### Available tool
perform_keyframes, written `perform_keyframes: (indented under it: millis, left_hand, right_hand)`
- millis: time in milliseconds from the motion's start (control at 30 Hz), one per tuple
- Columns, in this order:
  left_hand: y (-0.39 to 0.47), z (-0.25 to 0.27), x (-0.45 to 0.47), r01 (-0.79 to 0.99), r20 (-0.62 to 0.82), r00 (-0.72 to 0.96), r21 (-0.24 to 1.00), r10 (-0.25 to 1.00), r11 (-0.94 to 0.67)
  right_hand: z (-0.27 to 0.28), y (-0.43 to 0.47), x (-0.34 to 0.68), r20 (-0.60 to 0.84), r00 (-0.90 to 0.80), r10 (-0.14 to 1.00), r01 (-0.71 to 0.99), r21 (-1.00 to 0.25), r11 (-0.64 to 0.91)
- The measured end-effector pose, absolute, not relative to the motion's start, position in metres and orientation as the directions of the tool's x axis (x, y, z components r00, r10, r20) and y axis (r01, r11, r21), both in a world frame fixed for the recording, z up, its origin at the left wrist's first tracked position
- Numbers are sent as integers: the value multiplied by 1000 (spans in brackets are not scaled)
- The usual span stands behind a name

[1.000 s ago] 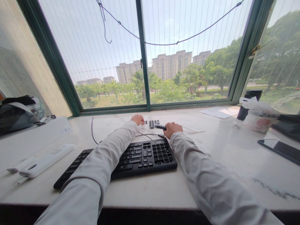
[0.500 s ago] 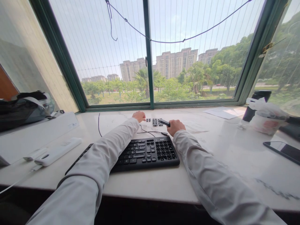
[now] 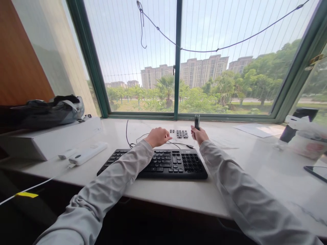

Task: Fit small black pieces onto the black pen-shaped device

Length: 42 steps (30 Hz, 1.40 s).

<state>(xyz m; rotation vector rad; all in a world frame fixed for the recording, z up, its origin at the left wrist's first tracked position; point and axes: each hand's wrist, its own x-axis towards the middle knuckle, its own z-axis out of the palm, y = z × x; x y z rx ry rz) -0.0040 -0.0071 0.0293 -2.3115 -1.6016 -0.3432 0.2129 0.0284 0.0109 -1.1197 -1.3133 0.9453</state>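
Note:
A black keyboard [image 3: 163, 174] lies near the desk's front edge; its number pad shows open sockets without keycaps. Over its rear edge hovers my left hand [image 3: 157, 136], fingers loosely bent and apart, with nothing visible in them. My right hand [image 3: 200, 134], behind the keyboard's right end, is closed round a dark stick-shaped tool [image 3: 197, 121] that points upward; its exact kind I cannot make out. Between the hands and farther back, loose black keycaps [image 3: 182, 133] lie in rows, with a smaller group [image 3: 172, 131] to their left.
A thin black cable [image 3: 176, 144] with a plug runs behind the keyboard. On the left are a white power strip [image 3: 88, 153] and a white box [image 3: 51, 141] bearing a dark bag [image 3: 51, 112]. To the right sit paper sheets [image 3: 258, 129], a bagged tub [image 3: 305, 144] and a phone [image 3: 316, 173].
My left hand has drawn back from the keycaps toward the keyboard. The tool in my right hand has turned from pointing left to standing upright. The view has swung left.

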Motion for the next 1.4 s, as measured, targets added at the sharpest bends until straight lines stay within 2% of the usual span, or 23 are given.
perform_keyframes:
  millis: [67,100,167,300,367,533,600,800,1000,1233,1400]
  left_hand:
    - [-16,24,-4,931,398,365,-179,842,-319]
    - [-18,22,-4,923,405,382,-197,830,-329]
    - [-20,18,-4,907,412,421,-211,808,-365]
    - [-22,13,-1,873,396,487,-189,778,-450]
    - [-24,10,1,849,368,527,-182,766,-496]
    - [-27,5,3,836,378,544,-158,750,-526]
    - [-27,3,3,828,395,551,-144,735,-542]
    - [-33,3,8,727,453,644,-113,616,-677]
    - [-45,2,17,628,483,733,-210,479,-749]
    - [-46,1,19,632,441,749,-252,494,-733]
    - [-40,5,11,654,431,729,-208,532,-727]
  right_hand:
    - [19,18,205,146,-39,989,-272,-953,130]
    - [22,12,202,116,-84,990,-371,-925,77]
    - [25,1,196,64,-171,983,-450,-893,-20]
    - [19,-10,185,67,-219,973,-447,-894,-38]
    - [14,-12,181,127,-233,964,-452,-892,8]
    - [12,-22,172,328,-139,934,-471,-852,228]
    - [15,-29,171,347,-164,923,-491,-840,228]
    - [18,-42,181,303,-217,928,-585,-801,125]
    - [14,-45,183,255,-194,947,-549,-828,110]
    - [11,-36,173,184,-112,976,-612,-787,78]
    - [1,-27,174,19,-24,1000,-550,-835,3]
